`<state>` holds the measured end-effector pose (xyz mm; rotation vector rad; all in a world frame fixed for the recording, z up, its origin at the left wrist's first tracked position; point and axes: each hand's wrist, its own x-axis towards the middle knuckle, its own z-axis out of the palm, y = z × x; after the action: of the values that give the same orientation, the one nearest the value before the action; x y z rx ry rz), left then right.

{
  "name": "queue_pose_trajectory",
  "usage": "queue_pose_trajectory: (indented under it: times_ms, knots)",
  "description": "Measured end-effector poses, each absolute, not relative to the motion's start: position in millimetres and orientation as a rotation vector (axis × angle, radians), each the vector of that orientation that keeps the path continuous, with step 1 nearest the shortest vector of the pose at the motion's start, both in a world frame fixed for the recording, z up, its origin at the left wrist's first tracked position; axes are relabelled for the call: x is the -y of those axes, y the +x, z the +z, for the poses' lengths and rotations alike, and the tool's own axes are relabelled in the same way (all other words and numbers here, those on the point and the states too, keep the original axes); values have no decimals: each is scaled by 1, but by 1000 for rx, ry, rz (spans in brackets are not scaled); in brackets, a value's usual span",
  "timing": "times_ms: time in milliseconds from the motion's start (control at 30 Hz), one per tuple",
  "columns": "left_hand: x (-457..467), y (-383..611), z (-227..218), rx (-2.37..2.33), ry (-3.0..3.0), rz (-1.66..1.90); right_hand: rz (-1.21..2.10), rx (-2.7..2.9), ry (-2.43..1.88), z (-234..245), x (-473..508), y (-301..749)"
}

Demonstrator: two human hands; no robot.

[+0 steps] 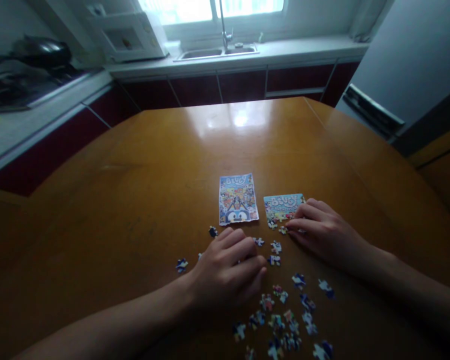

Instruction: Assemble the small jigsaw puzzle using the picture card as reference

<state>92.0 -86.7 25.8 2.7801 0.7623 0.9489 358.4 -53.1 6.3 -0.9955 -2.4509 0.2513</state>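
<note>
Right hand [320,227], fingers bunched, touches a puzzle piece [283,230] just beside the partly joined puzzle [283,204]; aligning gently seems best. Left hand [227,265] curls; I can't tell whether either clamps anything.

Reaching with the right hand [327,227] to a small piece [282,230] just below the lower edge of a partly joined puzzle [283,202]; hard to tell whether pinched. Curling the left hand [227,265] over the wooden surface [142,165] among loose pieces [181,265], with any grasp hidden from view. Lying flat to the left of the puzzle, apart from it: a printed sheet [238,197], lettered "Bluey" like the puzzle itself. Scattered nearer the camera, between the arms: further pieces [267,302], some touching. Beyond the surface: a sink [206,55] with a tap [225,37] under a bright window [183,11], a white microwave [129,37], a dark pan [41,52] at far left, a pale refrigerator [412,60] at right.
</note>
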Motion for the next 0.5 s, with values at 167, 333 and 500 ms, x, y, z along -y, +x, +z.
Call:
queue_pose_trajectory:
  times_ms: [167,333,500]
  knots:
    - [87,91,24,-757,2770,936,225,2440,-1005,7,50,358]
    - [86,91,23,-738,2740,952,208,2439,-1029,7,48,359]
    - [86,91,23,-727,2726,960,182,2441,-1045,9,47,362]
